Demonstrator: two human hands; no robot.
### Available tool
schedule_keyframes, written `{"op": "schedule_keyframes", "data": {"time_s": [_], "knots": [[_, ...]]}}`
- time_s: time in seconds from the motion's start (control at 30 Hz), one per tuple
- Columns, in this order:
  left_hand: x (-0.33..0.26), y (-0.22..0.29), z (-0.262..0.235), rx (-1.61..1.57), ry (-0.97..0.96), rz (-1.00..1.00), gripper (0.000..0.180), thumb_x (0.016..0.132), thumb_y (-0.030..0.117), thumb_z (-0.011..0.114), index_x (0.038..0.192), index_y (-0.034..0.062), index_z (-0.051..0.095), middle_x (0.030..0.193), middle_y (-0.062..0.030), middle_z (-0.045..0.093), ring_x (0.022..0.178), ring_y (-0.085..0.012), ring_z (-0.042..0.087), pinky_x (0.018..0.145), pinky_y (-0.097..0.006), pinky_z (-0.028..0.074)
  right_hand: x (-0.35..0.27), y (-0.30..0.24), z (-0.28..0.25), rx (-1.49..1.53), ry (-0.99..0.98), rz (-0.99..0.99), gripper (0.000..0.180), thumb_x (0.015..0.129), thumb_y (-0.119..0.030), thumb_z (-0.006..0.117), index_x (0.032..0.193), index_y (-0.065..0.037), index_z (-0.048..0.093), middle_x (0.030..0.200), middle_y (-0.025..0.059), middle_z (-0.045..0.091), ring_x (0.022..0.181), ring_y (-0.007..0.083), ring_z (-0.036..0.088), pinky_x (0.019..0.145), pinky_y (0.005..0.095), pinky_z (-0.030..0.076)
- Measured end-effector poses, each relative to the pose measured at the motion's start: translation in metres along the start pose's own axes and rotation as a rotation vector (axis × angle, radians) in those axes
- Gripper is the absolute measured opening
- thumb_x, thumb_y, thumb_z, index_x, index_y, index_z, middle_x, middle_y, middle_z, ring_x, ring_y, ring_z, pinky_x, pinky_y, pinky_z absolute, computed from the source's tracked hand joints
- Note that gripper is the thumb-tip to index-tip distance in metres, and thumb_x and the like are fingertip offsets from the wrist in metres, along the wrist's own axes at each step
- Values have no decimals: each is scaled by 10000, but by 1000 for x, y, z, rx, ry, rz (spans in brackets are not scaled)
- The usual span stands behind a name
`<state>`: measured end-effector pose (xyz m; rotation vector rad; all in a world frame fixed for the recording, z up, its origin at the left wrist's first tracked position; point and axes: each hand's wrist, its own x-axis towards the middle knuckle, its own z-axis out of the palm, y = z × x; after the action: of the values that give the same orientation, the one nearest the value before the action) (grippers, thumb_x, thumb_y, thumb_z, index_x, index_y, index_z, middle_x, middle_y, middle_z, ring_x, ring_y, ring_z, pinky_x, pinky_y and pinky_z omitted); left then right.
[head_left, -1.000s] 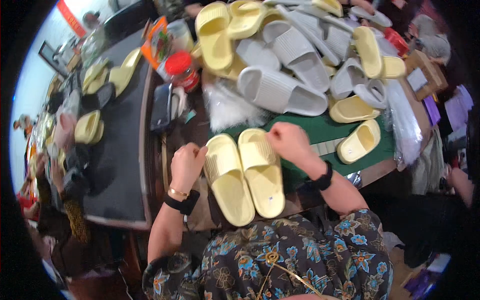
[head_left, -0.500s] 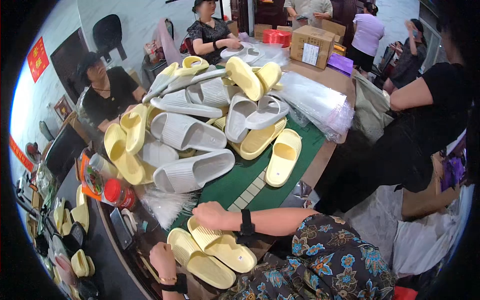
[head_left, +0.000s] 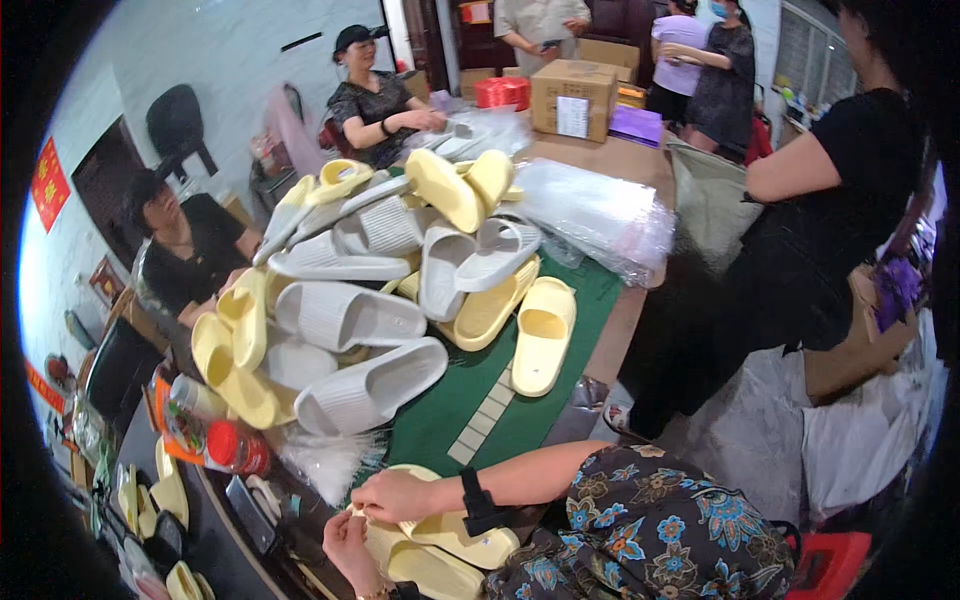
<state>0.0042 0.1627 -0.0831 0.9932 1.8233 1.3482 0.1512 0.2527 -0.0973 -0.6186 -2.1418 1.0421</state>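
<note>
Slipper pair: two pale yellow slippers, nearer one (head_left: 435, 572) and farther one (head_left: 478, 543), side by side at the person's edge of the desk (head_left: 622, 325); heels point toward the floral garment (head_left: 660, 530), strap ends lie partly hidden under the hands.
Left hand (head_left: 350, 545): at the strap end of the nearer slipper; fingers bent inward. Grip: cannot tell whether clamped or apart.
Right hand (head_left: 393, 497): over the strap end of the farther slipper, fingertips close to the left hand. Grip: fingers curled; cannot tell whether clamped on anything.
Right wrist: dark band (head_left: 481, 503).
Work surface: green mat (head_left: 432, 437) carrying a row of pale squares (head_left: 482, 420); single yellow slipper (head_left: 541, 362) just beside the row.
Slipper heap: grey and yellow slippers, piled beyond the hands; grey slipper (head_left: 405, 378) at its near side.
Left of heap: red-lidded jar (head_left: 238, 447); dark phone-like object (head_left: 250, 512) near it.
Packaging: clear plastic sleeves (head_left: 600, 210), right of the heap; cardboard box (head_left: 573, 97) at the far end.
</note>
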Motion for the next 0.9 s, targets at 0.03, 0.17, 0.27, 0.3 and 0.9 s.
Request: {"op": "schedule_keyframes", "data": {"time_s": [0.03,0.17,0.27,0.3,0.9], "knots": [[2,-6,1,-125,-24,17,77,855,-9,596,925,-39,604,762,-25,593,680,-75,531,597,-208,427,0,1,1,-9,17,7,146,820,-189,588,816,-45,605,743,139,626,751,342,614,652,462,479],[-14,17,-11,92,-63,105,213,932,157,614,1001,-36,675,903,-120,701,796,-185,636,677,-312,482,2,1,11,-120,-59,-38,121,802,-168,586,823,-50,608,730,126,618,766,336,607,659,458,480],[-11,16,-1,-83,21,99,223,934,155,610,1014,-45,667,914,-126,699,766,-181,623,673,-308,488,0,6,6,-175,-68,-4,111,796,-164,586,806,-57,611,730,108,606,773,324,601,664,454,480],[-11,16,-1,-103,18,94,236,938,159,606,1032,-50,661,930,-128,697,774,-186,623,685,-296,493,-1,6,8,-163,5,-44,121,766,-163,589,758,-43,603,691,142,604,716,360,604,622,481,473],[-15,20,-1,-121,-13,17,201,908,84,626,1033,-69,659,936,-119,683,820,-190,618,743,-318,499,0,7,10,-96,62,-40,167,779,-195,588,730,-35,596,705,158,608,705,371,609,615,489,468]]}}
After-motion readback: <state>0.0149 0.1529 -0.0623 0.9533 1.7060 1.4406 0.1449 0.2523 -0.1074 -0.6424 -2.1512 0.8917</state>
